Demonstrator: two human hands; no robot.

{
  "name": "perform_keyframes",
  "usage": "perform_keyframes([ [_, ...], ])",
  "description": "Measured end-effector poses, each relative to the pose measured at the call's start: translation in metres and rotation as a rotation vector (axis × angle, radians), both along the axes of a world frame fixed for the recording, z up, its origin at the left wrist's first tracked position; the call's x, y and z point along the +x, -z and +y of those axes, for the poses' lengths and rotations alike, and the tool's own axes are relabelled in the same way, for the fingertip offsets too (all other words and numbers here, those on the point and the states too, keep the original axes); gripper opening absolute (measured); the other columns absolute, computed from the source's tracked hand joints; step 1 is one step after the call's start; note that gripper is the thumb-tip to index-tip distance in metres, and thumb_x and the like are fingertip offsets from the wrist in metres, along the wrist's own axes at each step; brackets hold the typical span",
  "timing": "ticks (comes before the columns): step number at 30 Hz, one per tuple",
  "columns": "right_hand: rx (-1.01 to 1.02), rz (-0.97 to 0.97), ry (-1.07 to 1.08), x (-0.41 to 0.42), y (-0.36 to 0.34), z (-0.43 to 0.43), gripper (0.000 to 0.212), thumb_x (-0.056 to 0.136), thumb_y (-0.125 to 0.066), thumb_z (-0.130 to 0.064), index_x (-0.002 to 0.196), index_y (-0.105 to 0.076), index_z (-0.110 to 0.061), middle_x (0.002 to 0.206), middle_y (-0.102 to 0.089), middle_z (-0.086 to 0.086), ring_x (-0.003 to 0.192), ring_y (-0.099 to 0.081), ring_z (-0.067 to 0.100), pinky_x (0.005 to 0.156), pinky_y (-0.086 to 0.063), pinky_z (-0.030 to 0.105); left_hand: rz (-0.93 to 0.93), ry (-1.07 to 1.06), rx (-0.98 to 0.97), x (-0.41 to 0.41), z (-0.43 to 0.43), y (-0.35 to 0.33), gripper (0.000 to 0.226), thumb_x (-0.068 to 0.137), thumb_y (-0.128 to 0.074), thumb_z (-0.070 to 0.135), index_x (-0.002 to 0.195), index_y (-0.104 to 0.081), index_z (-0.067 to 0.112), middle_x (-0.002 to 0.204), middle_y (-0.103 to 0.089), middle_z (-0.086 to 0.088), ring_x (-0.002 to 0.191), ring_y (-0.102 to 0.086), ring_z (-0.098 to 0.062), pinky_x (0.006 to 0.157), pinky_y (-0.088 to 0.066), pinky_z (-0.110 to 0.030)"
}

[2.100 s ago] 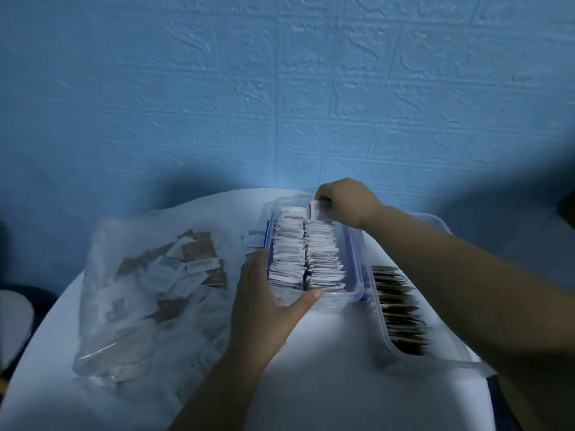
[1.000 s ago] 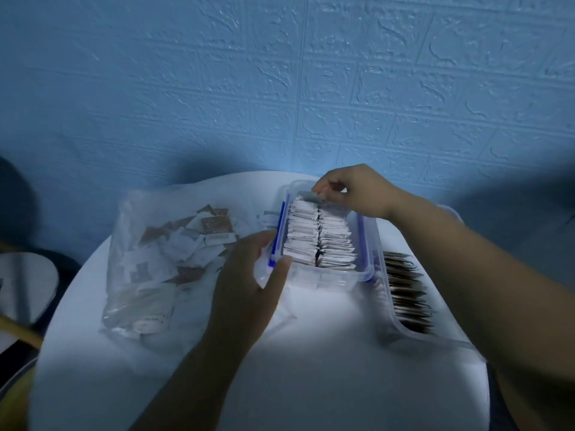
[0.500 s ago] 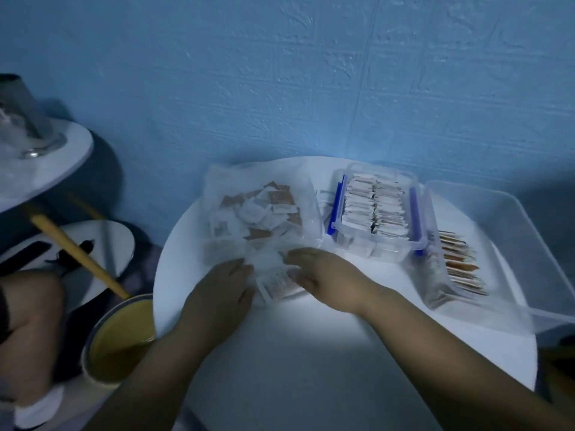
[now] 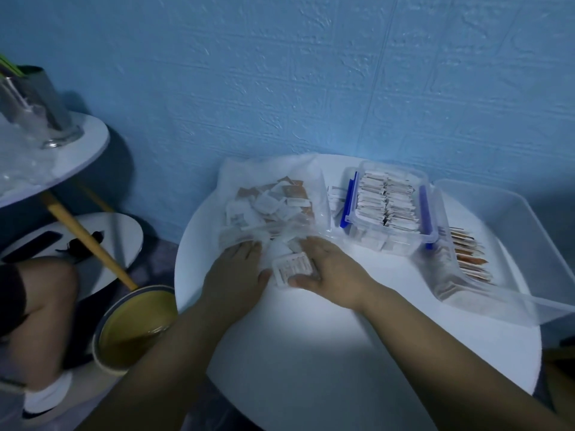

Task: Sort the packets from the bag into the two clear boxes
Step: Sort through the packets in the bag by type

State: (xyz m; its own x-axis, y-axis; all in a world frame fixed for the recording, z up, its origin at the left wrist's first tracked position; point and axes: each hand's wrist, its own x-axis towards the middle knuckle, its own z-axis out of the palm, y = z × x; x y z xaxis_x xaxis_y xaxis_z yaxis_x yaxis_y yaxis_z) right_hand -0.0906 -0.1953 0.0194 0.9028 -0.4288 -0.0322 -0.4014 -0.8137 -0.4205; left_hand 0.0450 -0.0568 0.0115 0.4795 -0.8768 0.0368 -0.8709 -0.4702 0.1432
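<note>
Round white table, positions as on a clock face. Clear bag of mixed packets: 11 o'clock. Small clear box with blue latches, filled with upright white packets: 1 o'clock. Large clear box, holding a row of brown packets: 3 o'clock. Left hand lies flat on the bag's near edge. Right hand, just beside it, grips one white packet.

The scene is dim, with a blue cast. One pool of light falls on the near middle of the counter and glares white; its edges fade to shadow. The wall lines bend toward the corners. The left side is soft.
</note>
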Motion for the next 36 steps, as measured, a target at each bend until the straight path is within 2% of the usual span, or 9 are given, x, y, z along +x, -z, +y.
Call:
perform_keyframes([
  [4,0.009,-0.023,0.053,0.007,0.002,0.006,0.072,0.078,-0.067,-0.046,0.14,-0.038,-0.024,0.145,-0.039,-0.002,0.135,-0.032,0.016,0.105,-0.025,0.021,0.047,0.043,0.02,-0.008,-0.007,0.002,0.069,0.089,-0.014,0.052,0.143,-0.029,0.011,0.149,-0.031,-0.006,0.135,-0.029,-0.019,0.106,-0.024,-0.025],
  [10,0.306,-0.191,0.2,-0.005,-0.01,0.001,0.057,0.077,-0.074,-0.018,0.129,-0.052,-0.022,0.128,-0.054,-0.003,0.106,-0.05,0.007,0.091,-0.039,0.017,0.29,-0.024,-0.287,-0.005,-0.003,-0.007,0.049,0.092,-0.032,0.035,0.129,-0.053,0.012,0.133,-0.054,-0.006,0.123,-0.046,-0.023,0.099,-0.03,-0.023],
  [14,0.377,-0.17,0.231,-0.001,-0.01,0.0,0.06,0.075,-0.075,-0.014,0.13,-0.051,-0.018,0.119,-0.055,-0.005,0.104,-0.051,0.008,0.081,-0.034,0.01,0.334,-0.117,-0.248,-0.008,-0.013,-0.008,0.023,0.086,-0.056,0.032,0.1,-0.064,0.015,0.104,-0.065,-0.009,0.103,-0.056,-0.029,0.084,-0.043,-0.033],
  [17,0.529,-0.226,0.25,-0.002,-0.008,0.0,0.06,0.073,-0.074,-0.003,0.124,-0.051,-0.025,0.093,-0.051,-0.001,0.077,-0.05,0.01,0.066,-0.04,0.017,0.421,-0.143,-0.268,-0.011,-0.016,-0.009,0.044,0.081,-0.064,0.022,0.124,-0.058,0.015,0.103,-0.064,-0.002,0.098,-0.055,-0.02,0.088,-0.043,-0.027],
  [20,0.678,-0.276,0.278,-0.01,-0.007,-0.004,0.047,0.074,-0.071,0.003,0.108,-0.053,-0.024,0.071,-0.041,0.003,0.056,-0.041,0.008,0.051,-0.036,0.015,0.5,-0.14,-0.241,-0.013,-0.015,-0.011,0.052,0.079,-0.067,0.019,0.13,-0.052,0.015,0.098,-0.059,0.001,0.094,-0.053,-0.015,0.082,-0.037,-0.02],
  [25,0.793,-0.321,0.224,-0.023,-0.006,-0.007,0.034,0.078,-0.065,0.009,0.09,-0.06,-0.023,0.082,-0.064,-0.001,0.069,-0.057,0.008,0.059,-0.043,0.016,0.482,-0.174,-0.134,-0.015,-0.022,-0.014,0.037,0.069,-0.074,0.029,0.099,-0.061,0.012,0.105,-0.052,-0.006,0.093,-0.055,-0.021,0.07,-0.036,-0.021],
  [29,0.76,-0.354,0.178,-0.031,-0.006,-0.006,0.029,0.087,-0.056,0.006,0.097,-0.058,-0.02,0.059,-0.057,-0.021,0.049,-0.047,-0.004,0.048,-0.034,0.009,0.56,-0.17,-0.221,-0.018,-0.022,-0.015,0.02,0.078,-0.07,0.02,0.088,-0.052,0.018,0.089,-0.057,0.001,0.08,-0.052,-0.017,0.062,-0.037,-0.024],
  [32,0.791,-0.462,0.213,-0.031,-0.009,-0.003,0.03,0.083,-0.059,0.009,0.095,-0.06,-0.019,0.074,-0.059,-0.002,0.053,-0.047,-0.001,0.046,-0.033,0.008,0.658,-0.178,-0.401,-0.021,-0.018,-0.014,0.008,0.089,-0.058,0.028,0.087,-0.056,0.02,0.079,-0.063,0.001,0.078,-0.061,-0.023,0.069,-0.049,-0.03],
  [36,0.763,-0.517,0.241,-0.025,-0.009,0.002,0.031,0.078,-0.066,0.008,0.083,-0.062,-0.022,0.082,-0.062,0.01,0.066,-0.054,0.011,0.05,-0.038,0.01,0.923,-0.17,-0.504,-0.031,-0.013,-0.02,0.022,0.095,-0.046,0.025,0.082,-0.064,0.031,0.088,-0.069,0.001,0.086,-0.066,-0.021,0.084,-0.053,-0.042],
])
